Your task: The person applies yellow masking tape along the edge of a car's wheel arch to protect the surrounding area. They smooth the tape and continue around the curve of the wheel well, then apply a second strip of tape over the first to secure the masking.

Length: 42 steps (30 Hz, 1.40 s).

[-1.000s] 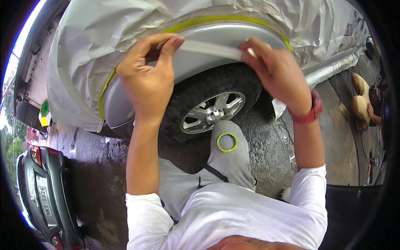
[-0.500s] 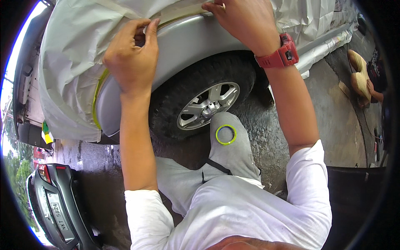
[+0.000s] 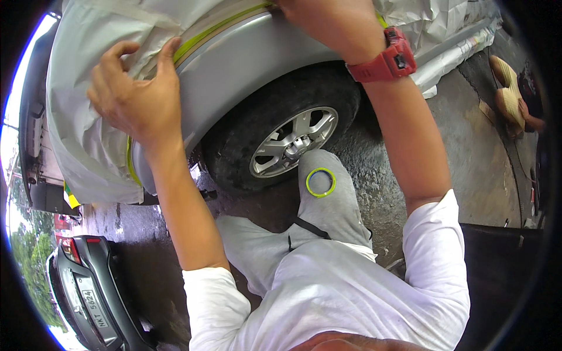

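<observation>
Crinkled white masking paper (image 3: 82,117) covers the silver vehicle's body above its fender (image 3: 234,52). Bright yellow-green masking tape (image 3: 219,26) runs along the paper's edge over the wheel arch. My left hand (image 3: 137,96) has its fingers apart and holds nothing, the thumb beside the tape and the fingertips over the paper. At the top edge of the view, my right hand (image 3: 333,26) reaches to the tape line farther right; its fingertips are hidden. A red watch (image 3: 386,58) is on that wrist. A yellow-green tape roll (image 3: 334,182) rests on my knee.
Below the fender is a black tire with a silver wheel (image 3: 295,143), close to my knee. A dark grey car (image 3: 88,286) stands at the lower left on the wet floor. On the right, a person's hand (image 3: 533,123) is near tan footwear (image 3: 510,108).
My left hand has opened from a pinch and moved left and down, off the paper's edge. My right hand has shifted slightly up and left. More of the yellow-green tape shows between them.
</observation>
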Available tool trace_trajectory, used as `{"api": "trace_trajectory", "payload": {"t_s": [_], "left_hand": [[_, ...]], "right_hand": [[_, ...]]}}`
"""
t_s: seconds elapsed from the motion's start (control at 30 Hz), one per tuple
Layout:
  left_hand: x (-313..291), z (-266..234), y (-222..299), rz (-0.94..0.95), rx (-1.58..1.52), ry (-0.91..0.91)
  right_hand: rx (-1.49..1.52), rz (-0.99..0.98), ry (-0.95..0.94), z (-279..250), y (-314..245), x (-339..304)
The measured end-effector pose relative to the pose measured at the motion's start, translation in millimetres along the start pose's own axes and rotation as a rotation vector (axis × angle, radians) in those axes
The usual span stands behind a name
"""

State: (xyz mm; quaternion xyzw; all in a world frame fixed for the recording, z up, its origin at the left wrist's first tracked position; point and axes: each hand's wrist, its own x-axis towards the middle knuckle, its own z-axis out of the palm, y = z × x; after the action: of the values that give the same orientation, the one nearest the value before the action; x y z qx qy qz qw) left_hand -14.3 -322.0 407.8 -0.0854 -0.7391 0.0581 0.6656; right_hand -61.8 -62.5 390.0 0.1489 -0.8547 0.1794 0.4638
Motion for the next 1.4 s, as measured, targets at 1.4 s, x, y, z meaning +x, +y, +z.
{"api": "trace_trajectory", "payload": {"t_s": [1.4], "left_hand": [[76.4, 84.4, 145.0, 0.505, 0.049, -0.234]], "right_hand": [[0.081, 0.223, -0.072, -4.9, 94.4, -24.6]]}}
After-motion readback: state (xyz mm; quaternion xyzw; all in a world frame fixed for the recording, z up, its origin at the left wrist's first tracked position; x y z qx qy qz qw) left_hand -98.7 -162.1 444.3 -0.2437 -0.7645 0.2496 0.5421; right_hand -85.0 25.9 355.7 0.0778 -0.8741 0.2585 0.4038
